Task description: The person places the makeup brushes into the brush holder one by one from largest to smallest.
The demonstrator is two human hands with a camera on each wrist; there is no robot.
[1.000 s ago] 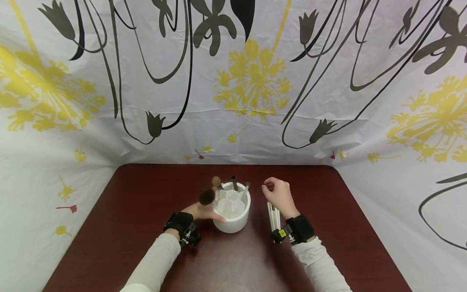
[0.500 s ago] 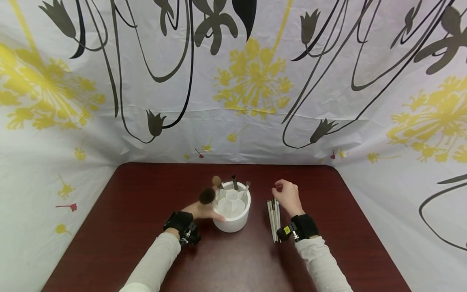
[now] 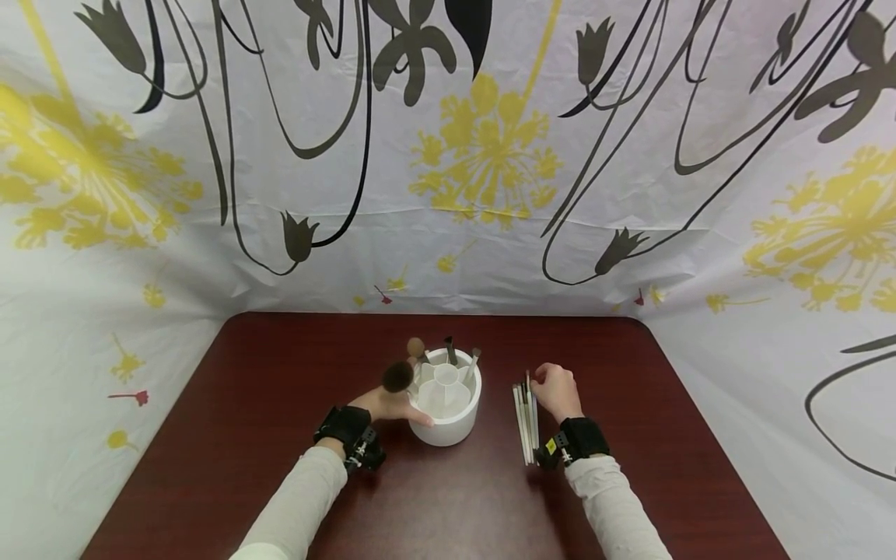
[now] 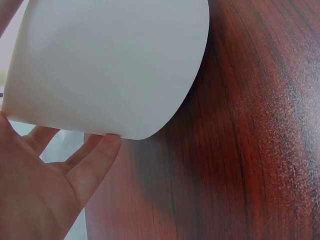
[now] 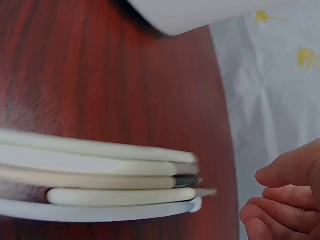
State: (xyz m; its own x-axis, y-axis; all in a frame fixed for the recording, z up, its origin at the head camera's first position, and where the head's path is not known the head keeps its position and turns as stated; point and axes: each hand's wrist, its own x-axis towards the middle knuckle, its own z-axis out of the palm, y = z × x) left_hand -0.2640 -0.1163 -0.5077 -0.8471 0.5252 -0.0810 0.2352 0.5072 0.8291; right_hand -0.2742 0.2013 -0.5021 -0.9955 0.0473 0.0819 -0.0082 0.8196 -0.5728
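Patterned white cloth (image 3: 259, 179): wrinkled, printed with yellow and grey flowers, hung behind your counter (image 3: 273, 365) and along both its sides. Counter: dark red-brown wood grain, glossy under the light, corners rounded. Your left sleeve (image 3: 294, 498): white fabric, running up to a black wrist camera (image 3: 343, 426). Your left grip (image 3: 387, 406): wrapped about the left side of the white pot, thumb at the front. White pot (image 3: 448, 430): smooth, round, upright, left of the counter's middle, with petal-shaped compartments around a round centre. In your head view a full, dark, domed brush head (image 3: 397, 377) screens part of the pot's left rim; a tan rounded head (image 3: 416, 347), a dark narrow brush (image 3: 450, 351) and a slim pale brush (image 3: 472, 364) follow, feet hidden. Loose brushes (image 3: 523, 424): to the pot's right, five slender, pale, smooth handles visible side by side, short tips at the far end. Your right grip (image 3: 558, 390): fingers loosely bent, holding nothing, just beside those tips.
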